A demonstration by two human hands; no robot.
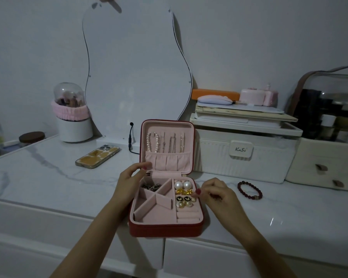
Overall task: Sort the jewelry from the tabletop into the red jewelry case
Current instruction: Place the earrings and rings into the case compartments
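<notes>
Steadying the open red jewelry case (165, 227) with relaxed left hand (129, 181), right hand (217, 195) pinches a small gold earring (194, 195) over the right-side earring slots.

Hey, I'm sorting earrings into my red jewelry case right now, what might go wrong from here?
The right hand pinches something small at the case's right edge; it might slip onto the tabletop. The earring section already looks crowded, so pieces could tangle or get knocked loose. The dark red bead bracelet lies apart on the right and could be forgotten.
</notes>
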